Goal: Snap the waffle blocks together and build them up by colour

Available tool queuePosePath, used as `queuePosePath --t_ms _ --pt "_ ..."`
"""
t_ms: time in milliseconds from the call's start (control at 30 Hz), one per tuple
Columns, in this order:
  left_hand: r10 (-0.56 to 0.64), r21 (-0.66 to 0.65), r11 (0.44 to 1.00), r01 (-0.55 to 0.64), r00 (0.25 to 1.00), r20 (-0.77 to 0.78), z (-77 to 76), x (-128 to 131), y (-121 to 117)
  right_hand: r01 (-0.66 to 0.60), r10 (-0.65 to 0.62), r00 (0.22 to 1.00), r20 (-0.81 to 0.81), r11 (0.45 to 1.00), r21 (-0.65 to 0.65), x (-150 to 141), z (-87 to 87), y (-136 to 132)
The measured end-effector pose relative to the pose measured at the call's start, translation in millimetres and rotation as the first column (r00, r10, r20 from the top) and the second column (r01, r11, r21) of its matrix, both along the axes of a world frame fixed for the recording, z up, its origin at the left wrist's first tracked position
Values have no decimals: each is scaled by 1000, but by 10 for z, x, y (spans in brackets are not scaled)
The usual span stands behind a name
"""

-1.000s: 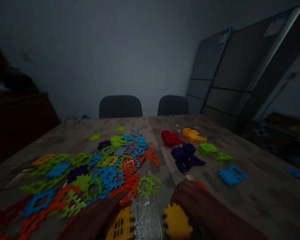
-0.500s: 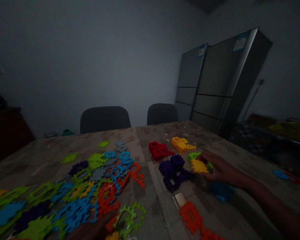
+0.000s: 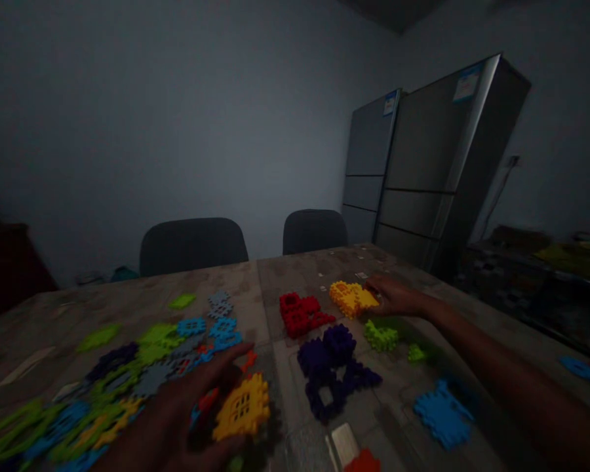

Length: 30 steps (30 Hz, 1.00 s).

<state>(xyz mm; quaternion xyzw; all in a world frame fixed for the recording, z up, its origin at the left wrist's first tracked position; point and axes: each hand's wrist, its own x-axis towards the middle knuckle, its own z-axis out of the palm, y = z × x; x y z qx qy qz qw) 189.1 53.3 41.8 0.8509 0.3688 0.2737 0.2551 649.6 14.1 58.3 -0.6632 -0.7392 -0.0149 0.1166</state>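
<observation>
My left hand (image 3: 191, 406) is curled round a yellow toothed building tile (image 3: 243, 406) with a small window grid, gripping it low at the front of the table. My right hand (image 3: 396, 295) reaches to the yellow pile (image 3: 344, 296) and pinches a yellow building tile (image 3: 365, 298) at its right side. Left of that pile is a red group of tiles (image 3: 299, 316). Dark purple tiles (image 3: 327, 357) lie nearer. Beneath my right forearm sit a green piece (image 3: 381, 335), a smaller green piece (image 3: 415, 354) and a blue tile (image 3: 443, 414).
Many mixed green, blue, grey and orange tiles (image 3: 160, 341) spread over the table's left side. A pale flat piece (image 3: 345, 447) and an orange tile (image 3: 364, 462) lie at the front. Two dark chairs (image 3: 194, 246) stand behind the table, and a steel fridge (image 3: 423, 157) at the back right.
My right hand has moved back and left from the green pieces to the yellow pile, bringing the yellow tile there. My left hand has come up into view with a yellow tile.
</observation>
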Motion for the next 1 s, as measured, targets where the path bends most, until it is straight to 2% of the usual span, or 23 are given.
queuePosePath --t_ms 167,267,533,767,900,1000 --pt "-123 -47 991 125 992 36 192 328 305 -77 80 996 32 995 -67 52 -62 287" --pt "-144 -65 987 145 989 24 202 457 412 -93 98 994 47 991 -98 81 -92 365" --pt "-188 -135 974 183 982 -24 173 657 516 -115 124 991 47 980 -161 101 -142 477" --pt "-193 -151 971 187 981 -21 194 791 539 -101 96 995 -40 985 -137 150 -105 392" --pt "-231 -74 970 230 973 -9 221 900 554 -61 51 992 -116 994 -86 194 -62 276" --pt "-262 -10 965 262 965 -28 240 1074 641 -8 -3 984 -181 998 -61 246 -53 230"
